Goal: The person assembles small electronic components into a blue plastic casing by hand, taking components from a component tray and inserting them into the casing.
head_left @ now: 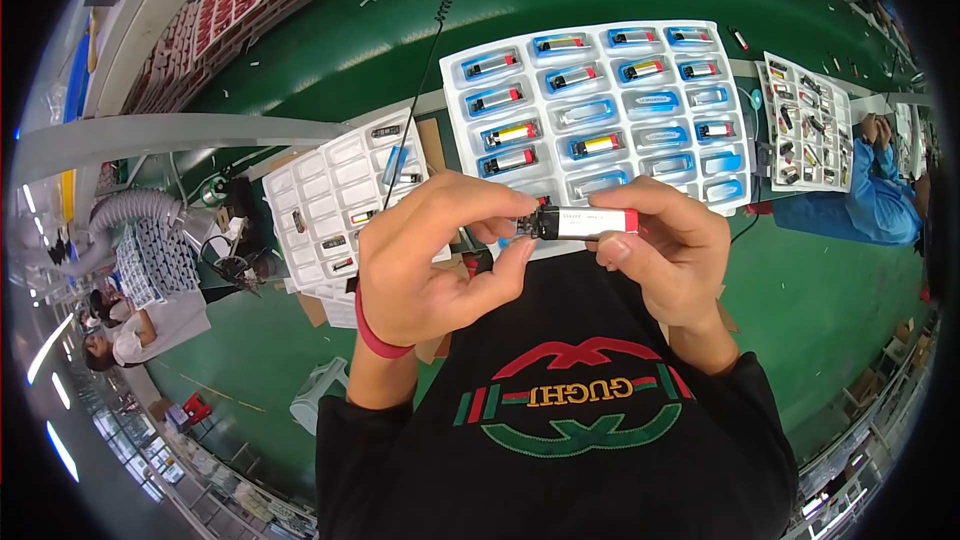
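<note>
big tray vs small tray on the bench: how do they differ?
The large white tray, beyond the right hand, has blue-lined pockets; the small white tray, beyond the left hand, has plain white ones. Many of the large tray's pockets hold silver cells, some with red or yellow bands, while the small tray holds only a few small dark parts. The large tray has bigger pockets. Both are white, gridded and lie flat on the bench.

— What is being held?
— A small silver cell (590,222), a slim bar with a red band at its right end and a black circuit piece at its left end.
— How does it lie?
— Level, lengthwise from left to right, lifted off the surface in front of the chest.
— Who grips it?
— The left hand (430,260) pinches the black end; the right hand (670,250) pinches the red end.
</note>
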The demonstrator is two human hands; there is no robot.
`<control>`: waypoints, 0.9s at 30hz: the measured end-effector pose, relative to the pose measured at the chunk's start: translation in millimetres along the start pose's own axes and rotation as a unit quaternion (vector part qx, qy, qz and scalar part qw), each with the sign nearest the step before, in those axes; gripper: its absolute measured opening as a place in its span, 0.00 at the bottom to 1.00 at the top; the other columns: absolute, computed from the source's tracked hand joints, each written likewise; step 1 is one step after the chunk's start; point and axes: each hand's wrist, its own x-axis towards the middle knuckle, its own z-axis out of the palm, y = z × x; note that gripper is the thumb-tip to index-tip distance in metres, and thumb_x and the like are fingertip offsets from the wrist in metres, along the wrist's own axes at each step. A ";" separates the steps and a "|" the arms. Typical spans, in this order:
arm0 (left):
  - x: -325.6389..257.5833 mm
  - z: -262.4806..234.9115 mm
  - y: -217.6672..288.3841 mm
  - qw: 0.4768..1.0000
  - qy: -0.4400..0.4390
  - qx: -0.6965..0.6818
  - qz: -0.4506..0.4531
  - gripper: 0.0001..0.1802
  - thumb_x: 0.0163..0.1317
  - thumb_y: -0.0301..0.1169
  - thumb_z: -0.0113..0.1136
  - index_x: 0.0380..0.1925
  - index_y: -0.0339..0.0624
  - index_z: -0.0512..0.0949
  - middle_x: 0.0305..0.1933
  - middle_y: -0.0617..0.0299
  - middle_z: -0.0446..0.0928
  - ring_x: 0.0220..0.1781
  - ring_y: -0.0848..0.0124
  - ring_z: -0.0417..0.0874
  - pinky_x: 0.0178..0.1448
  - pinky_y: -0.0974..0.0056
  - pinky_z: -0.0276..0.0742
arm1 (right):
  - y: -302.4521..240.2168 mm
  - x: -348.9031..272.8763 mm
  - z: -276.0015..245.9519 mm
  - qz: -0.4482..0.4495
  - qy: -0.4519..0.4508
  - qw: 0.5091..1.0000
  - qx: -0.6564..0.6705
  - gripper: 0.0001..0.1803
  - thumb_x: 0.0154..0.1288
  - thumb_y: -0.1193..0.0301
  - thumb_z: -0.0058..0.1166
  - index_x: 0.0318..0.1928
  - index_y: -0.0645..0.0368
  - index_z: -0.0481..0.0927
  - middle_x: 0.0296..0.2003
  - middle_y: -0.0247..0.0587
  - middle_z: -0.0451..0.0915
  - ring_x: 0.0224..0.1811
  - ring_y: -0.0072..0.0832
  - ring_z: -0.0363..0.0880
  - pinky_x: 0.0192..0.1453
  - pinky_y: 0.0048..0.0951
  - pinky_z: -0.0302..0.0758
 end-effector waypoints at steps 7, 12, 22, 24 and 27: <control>12.5 -1.7 9.1 0.974 -0.155 0.162 0.044 0.15 0.37 0.21 0.66 0.29 0.43 0.78 0.27 0.62 0.76 0.22 0.69 0.78 0.24 0.69 0.73 | -4.9 -8.3 -12.2 -0.077 -0.039 0.985 -0.149 0.15 0.54 0.79 0.64 0.44 0.66 0.81 0.27 0.38 0.77 0.26 0.18 0.73 0.29 0.19 0.67; 15.1 1.9 9.3 0.951 -0.244 0.185 0.046 0.15 0.34 0.19 0.65 0.26 0.38 0.75 0.26 0.59 0.76 0.24 0.66 0.78 0.27 0.69 0.74 | 2.0 -21.7 -14.8 0.023 -0.013 0.999 -0.035 0.14 0.58 0.80 0.61 0.45 0.68 0.80 0.28 0.38 0.77 0.26 0.17 0.74 0.29 0.18 0.70; 16.1 13.2 -6.0 0.946 -0.277 0.154 0.065 0.13 0.36 0.23 0.65 0.25 0.46 0.75 0.24 0.66 0.72 0.18 0.68 0.73 0.22 0.66 0.70 | 17.4 -33.2 -23.1 0.040 0.000 0.997 0.065 0.14 0.61 0.81 0.58 0.48 0.69 0.78 0.29 0.37 0.77 0.25 0.16 0.75 0.28 0.17 0.71; 13.9 15.0 -9.8 0.944 -0.288 0.147 0.069 0.12 0.36 0.23 0.65 0.23 0.45 0.75 0.23 0.66 0.71 0.18 0.68 0.73 0.22 0.67 0.69 | 19.8 -36.5 -25.2 0.077 -0.020 0.994 0.073 0.13 0.62 0.79 0.58 0.48 0.68 0.78 0.28 0.36 0.77 0.25 0.16 0.76 0.28 0.17 0.71; 7.7 18.1 -13.3 0.939 -0.306 0.138 0.078 0.12 0.35 0.23 0.65 0.23 0.46 0.75 0.23 0.66 0.70 0.18 0.69 0.73 0.21 0.67 0.69 | 22.7 -41.9 -26.6 0.138 -0.010 0.985 0.106 0.12 0.62 0.80 0.57 0.46 0.71 0.78 0.27 0.40 0.80 0.26 0.20 0.79 0.30 0.20 0.76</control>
